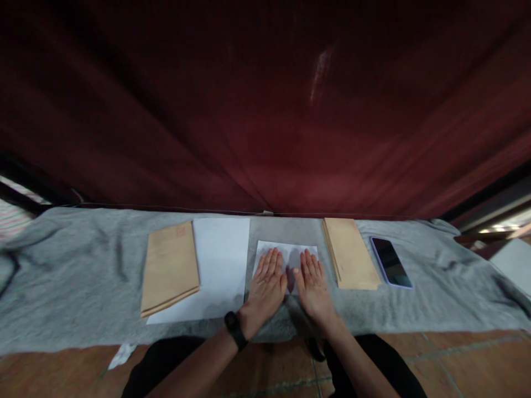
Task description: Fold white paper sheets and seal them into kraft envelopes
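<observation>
A white sheet of paper (290, 248), which looks folded, lies on the grey cloth in front of me. My left hand (266, 279) rests flat on its left half, fingers stretched out and pointing away from me. On the right half lies my right hand (314, 284), also flat with its thumb apart. Part of the paper is covered by both hands. To the left is a larger white sheet (224, 260), partly beneath a stack of brown envelopes (170, 265). Another stack of brown envelopes (352, 254) sits just right of my right hand.
A phone in a light purple case (391, 262) lies at the right. The grey cloth (440, 276) covers the long surface. Behind it hangs a dark red curtain (265, 110). A white scrap (122, 355) is on the tiled floor at the left.
</observation>
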A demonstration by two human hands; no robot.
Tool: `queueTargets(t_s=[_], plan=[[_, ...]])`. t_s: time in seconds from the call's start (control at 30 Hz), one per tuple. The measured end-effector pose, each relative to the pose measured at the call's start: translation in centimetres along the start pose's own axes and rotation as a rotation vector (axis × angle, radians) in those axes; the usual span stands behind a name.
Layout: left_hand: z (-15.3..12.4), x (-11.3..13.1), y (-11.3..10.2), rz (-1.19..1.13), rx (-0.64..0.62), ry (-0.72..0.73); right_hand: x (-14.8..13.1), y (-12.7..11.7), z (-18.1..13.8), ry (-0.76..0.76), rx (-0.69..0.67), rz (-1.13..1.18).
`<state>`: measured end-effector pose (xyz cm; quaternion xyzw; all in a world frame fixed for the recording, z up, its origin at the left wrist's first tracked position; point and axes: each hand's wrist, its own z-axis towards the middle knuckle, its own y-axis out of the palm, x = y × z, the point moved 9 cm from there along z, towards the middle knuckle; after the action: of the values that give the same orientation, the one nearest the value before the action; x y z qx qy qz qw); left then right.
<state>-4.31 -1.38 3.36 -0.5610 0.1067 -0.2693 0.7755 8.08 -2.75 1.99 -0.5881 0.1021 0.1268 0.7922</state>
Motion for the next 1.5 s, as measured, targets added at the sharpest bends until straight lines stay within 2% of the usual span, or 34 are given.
queueTargets(t_s=[0.17,0.33,0.53,0.67,0.77,0.9,1.03,1.17,1.37,1.43,1.5], plan=[[1.9,0.9,1.6,-0.012,-0.052,0.089,-1.9,1.2,2.1,-0.038,-0.110,0.108],[2.1,-0.1,2.9,0.033,-0.091,0.050,-2.7,1.8,2.6,-0.041,-0.084,0.042],[2.0,-1.0,2.4,0.038,-0.040,-0.047,-1.3,2.0,2.2,0.037,0.030,-0.088],[2.2,-1.7,2.5,0.029,-0.048,-0.094,-0.2,1.7,1.5,0.057,0.131,-0.146],[2.5,-2.0,2.3,0.022,-0.049,-0.116,0.2,1.4,1.0,0.076,0.155,-0.174],[2.2,-1.6,1.7,0.029,-0.070,-0.087,0.0,0.9,0.9,0.092,0.158,-0.175],[0.8,-0.9,1.3,0.063,-0.125,-0.036,-0.4,0.5,1.1,0.106,0.162,-0.159],[-0.2,-0.6,0.8,0.089,-0.096,-0.005,-0.3,0.9,1.3,0.124,0.152,-0.154],[-0.6,-0.5,1.5,0.089,-0.155,0.024,0.1,1.3,1.2,0.149,0.077,-0.165],[-0.8,-0.5,1.7,0.103,-0.171,0.008,-0.3,1.1,0.8,0.116,0.043,-0.149],[-1.1,-0.3,2.0,0.118,-0.174,0.011,-1.7,1.1,0.3,0.006,0.012,-0.100]])
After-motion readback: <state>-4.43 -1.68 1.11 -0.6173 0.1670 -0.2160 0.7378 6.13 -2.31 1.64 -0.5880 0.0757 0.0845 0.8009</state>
